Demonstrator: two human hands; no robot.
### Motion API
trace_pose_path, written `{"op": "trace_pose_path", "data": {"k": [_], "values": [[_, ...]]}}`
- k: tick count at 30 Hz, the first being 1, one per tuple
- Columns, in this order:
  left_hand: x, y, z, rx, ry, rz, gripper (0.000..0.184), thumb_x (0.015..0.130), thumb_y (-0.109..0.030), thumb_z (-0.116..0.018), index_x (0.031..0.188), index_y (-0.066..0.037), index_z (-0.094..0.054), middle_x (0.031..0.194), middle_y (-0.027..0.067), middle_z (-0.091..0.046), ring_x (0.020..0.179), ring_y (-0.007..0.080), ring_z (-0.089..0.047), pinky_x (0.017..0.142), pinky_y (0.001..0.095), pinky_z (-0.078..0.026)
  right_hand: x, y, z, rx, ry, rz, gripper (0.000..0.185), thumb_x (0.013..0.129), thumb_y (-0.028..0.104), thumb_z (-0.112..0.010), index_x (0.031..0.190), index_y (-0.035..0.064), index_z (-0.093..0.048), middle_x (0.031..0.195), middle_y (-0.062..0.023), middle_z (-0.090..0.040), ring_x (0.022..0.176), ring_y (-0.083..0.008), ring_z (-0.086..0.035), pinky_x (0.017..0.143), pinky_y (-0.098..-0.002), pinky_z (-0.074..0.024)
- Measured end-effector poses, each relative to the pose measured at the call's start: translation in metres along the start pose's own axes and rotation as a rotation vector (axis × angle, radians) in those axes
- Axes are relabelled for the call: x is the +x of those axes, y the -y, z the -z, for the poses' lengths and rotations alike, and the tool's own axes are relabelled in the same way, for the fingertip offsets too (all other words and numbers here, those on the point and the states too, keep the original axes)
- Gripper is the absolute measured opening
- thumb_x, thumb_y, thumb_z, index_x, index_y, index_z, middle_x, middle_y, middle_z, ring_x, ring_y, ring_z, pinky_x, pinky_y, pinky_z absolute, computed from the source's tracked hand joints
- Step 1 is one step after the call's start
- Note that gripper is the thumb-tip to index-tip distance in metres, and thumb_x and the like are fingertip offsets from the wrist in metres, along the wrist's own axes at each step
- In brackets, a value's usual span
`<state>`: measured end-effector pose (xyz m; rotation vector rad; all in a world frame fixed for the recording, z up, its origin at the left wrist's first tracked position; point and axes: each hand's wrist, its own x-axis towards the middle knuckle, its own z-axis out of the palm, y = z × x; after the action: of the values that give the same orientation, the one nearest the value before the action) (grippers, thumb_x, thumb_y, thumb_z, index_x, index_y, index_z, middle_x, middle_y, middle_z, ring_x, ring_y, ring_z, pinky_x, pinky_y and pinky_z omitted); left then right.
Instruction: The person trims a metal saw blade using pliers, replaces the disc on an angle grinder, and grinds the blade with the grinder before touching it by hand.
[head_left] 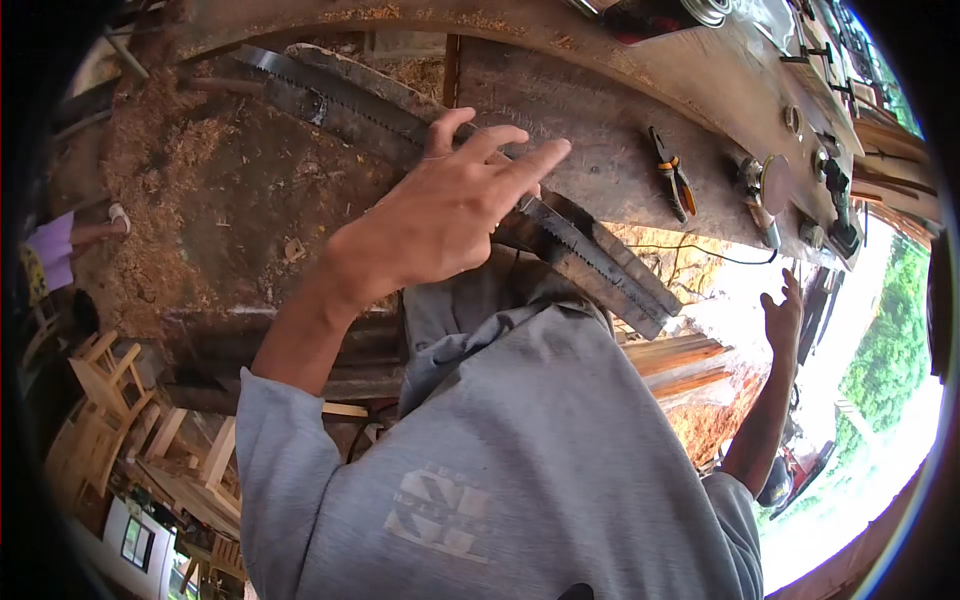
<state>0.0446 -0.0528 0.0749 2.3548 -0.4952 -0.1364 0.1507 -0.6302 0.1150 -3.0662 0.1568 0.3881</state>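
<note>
A long toothed saw blade (pixel 590 257) lies along a dark wooden piece (pixel 640 300), running diagonally from upper left to lower right in front of my body. Over its middle is my left hand (pixel 450 200), back upward, with fingers bent and spread apart. It hides that stretch of blade; whether the fingertips touch it I cannot tell. Out to the right, my right hand (pixel 783 315) is raised off the bench with fingers apart and nothing visible in it. Nearest to it are a black cable (pixel 710 257) and a disc-fitted power tool (pixel 765 195).
Pliers with orange-and-black handles (pixel 677 180) rest on the wooden bench (pixel 600 120). Clamps (pixel 825 60) line the far right edge. Sawdust (pixel 170 200) covers the ground at left, where another person's leg (pixel 95 232) shows. Wooden frames (pixel 195 450) stand at lower left.
</note>
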Motion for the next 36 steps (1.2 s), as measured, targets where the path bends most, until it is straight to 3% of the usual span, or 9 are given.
{"op": "trace_pose_path", "data": {"k": [3,9,13,15,24,26,29,30,36], "values": [[0.002,-0.005,0.001,-0.041,-0.108,0.032,0.077,0.084,0.014,-0.047,0.158,-0.008,-0.038,0.122,0.0034,-0.075,0.143,0.0255,-0.045,0.123,0.0522,-0.021,0.026,-0.044,-0.007,-0.172,-0.011,0.079,0.074,0.080,0.001,-0.069,0.150,0.0000,-0.045,0.146,-0.0262,-0.051,0.138,-0.0424,-0.047,0.117,-0.0465,-0.0394],[0.005,-0.026,0.004,0.074,0.049,0.132,0.075,0.086,0.014,-0.048,0.158,-0.008,-0.039,0.126,0.0064,-0.072,0.142,0.0281,-0.044,0.121,0.0509,-0.023,0.074,-0.052,-0.018,-0.113,-0.033,0.103,0.088,0.074,0.003,-0.075,0.154,0.0023,-0.039,0.150,-0.0264,-0.046,0.140,-0.0416,-0.044,0.118,-0.0463,-0.0385],[-0.002,-0.041,0.011,0.132,-0.182,0.266,0.068,0.090,0.010,-0.053,0.155,-0.009,-0.044,0.135,0.0077,-0.067,0.141,0.0296,-0.045,0.120,0.0488,-0.025,0.116,-0.064,-0.034,-0.069,0.086,0.157,0.097,0.070,0.003,-0.079,0.156,0.0035,-0.035,0.150,-0.0263,-0.045,0.140,-0.0428,-0.043,0.118,-0.0463,-0.0376],[-0.008,-0.048,0.009,0.162,-0.266,0.334,0.066,0.091,0.008,-0.054,0.154,-0.010,-0.045,0.138,0.0074,-0.065,0.140,0.0300,-0.045,0.119,0.0481,-0.026,0.134,-0.070,-0.049,-0.151,0.126,0.370,0.096,0.070,0.005,-0.080,0.155,0.0009,-0.036,0.149,-0.0275,-0.044,0.133,-0.0449,-0.048,0.114,-0.0488,-0.0396],[-0.002,-0.060,-0.022,0.185,-0.175,0.334,0.067,0.092,0.006,-0.055,0.156,-0.012,-0.044,0.132,-0.0006,-0.070,0.139,0.0276,-0.045,0.119,0.0486,-0.025,0.211,-0.103,-0.092,0.273,0.168,0.331,0.084,0.075,0.006,-0.079,0.150,0.0022,-0.041,0.134,-0.0218,-0.060,0.124,-0.0344,-0.057,0.105,-0.0425,-0.0437],[0.000,-0.059,-0.018,0.201,-0.156,0.336,0.066,0.092,0.006,-0.055,0.155,-0.011,-0.044,0.131,-0.0007,-0.071,0.139,0.0268,-0.045,0.118,0.0486,-0.025,0.246,-0.130,-0.131,0.658,0.303,0.455,0.070,0.076,0.005,-0.077,0.142,0.0006,-0.053,0.130,-0.0189,-0.065,0.120,-0.0316,-0.061,0.100,-0.0423,-0.0461],[0.002,-0.060,-0.016,0.146,-0.160,0.290,0.064,0.092,0.006,-0.053,0.153,-0.008,-0.046,0.126,-0.0012,-0.073,0.137,0.0258,-0.046,0.117,0.0486,-0.026,0.245,-0.099,-0.110,0.272,0.385,0.477,0.056,0.075,0.003,-0.077,0.129,-0.0006,-0.063,0.122,-0.0177,-0.068,0.114,-0.0313,-0.063,0.096,-0.0420,-0.0483],[0.003,-0.060,-0.016,0.129,-0.211,0.288,0.064,0.091,0.007,-0.053,0.153,-0.008,-0.046,0.123,-0.0011,-0.074,0.136,0.0257,-0.047,0.117,0.0486,-0.027,0.239,-0.095,-0.112,0.386,0.246,0.575,0.048,0.074,0.001,-0.077,0.121,-0.0003,-0.068,0.120,-0.0177,-0.069,0.110,-0.0319,-0.064,0.093,-0.0431,-0.0499],[0.008,-0.054,-0.017,0.235,-0.214,0.261,0.069,0.086,0.009,-0.053,0.152,-0.009,-0.048,0.113,-0.0009,-0.077,0.135,0.0242,-0.049,0.118,0.0507,-0.026,0.241,-0.106,-0.127,0.515,0.230,0.544,0.049,0.073,0.001,-0.077,0.121,0.0017,-0.068,0.117,-0.0178,-0.066,0.110,-0.0345,-0.061,0.093,-0.0439,-0.0488]]}}
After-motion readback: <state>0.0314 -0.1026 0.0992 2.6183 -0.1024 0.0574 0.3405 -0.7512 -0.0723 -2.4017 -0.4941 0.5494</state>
